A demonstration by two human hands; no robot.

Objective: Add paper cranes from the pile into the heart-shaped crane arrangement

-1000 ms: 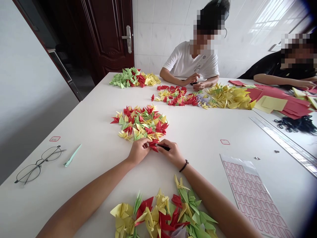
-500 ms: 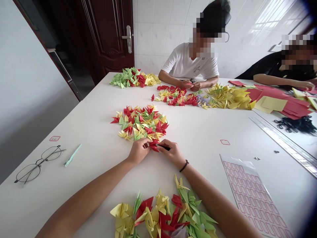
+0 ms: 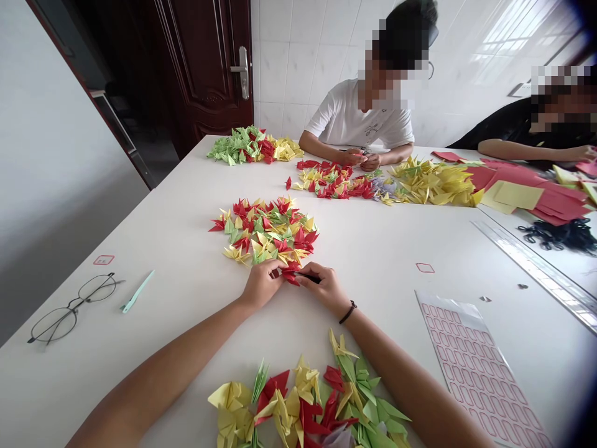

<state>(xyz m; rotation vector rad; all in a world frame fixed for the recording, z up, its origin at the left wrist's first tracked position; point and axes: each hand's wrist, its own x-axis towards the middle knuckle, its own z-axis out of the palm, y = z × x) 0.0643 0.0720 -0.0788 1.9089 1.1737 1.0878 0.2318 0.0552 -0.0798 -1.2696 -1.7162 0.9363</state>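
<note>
- White table point(image 3: 373, 249) fills the view; dark wood door point(image 3: 200, 74) stands behind its far end;
- Co-worker in a white T-shirt point(image 3: 359, 121) sits across the table, both hands together over a small paper piece; a second co-worker in black point(image 3: 513, 130) sits at the far right, arm on the table;
- Heaps of red, yellow and green origami cranes point(image 3: 263, 233) lie mid-table, just beyond the hands; another pile of cranes point(image 3: 308, 398) lies between the forearms;
- Red and yellow paper sheets point(image 3: 536, 193) lie at the far right; a label sheet point(image 3: 480, 373) and a steel ruler point(image 3: 536, 267) lie nearer;
- Left hand point(image 3: 261, 285) pinches a red origami crane point(image 3: 290, 272) at the near edge of the heap; right hand point(image 3: 326, 286), a dark bracelet point(image 3: 347, 312) at its wrist, grips a slim black tool point(image 3: 308, 277) against it;
- Eyeglasses point(image 3: 69, 314) lie folded open at left, beside a mint-green paper strip point(image 3: 137, 291).
</note>
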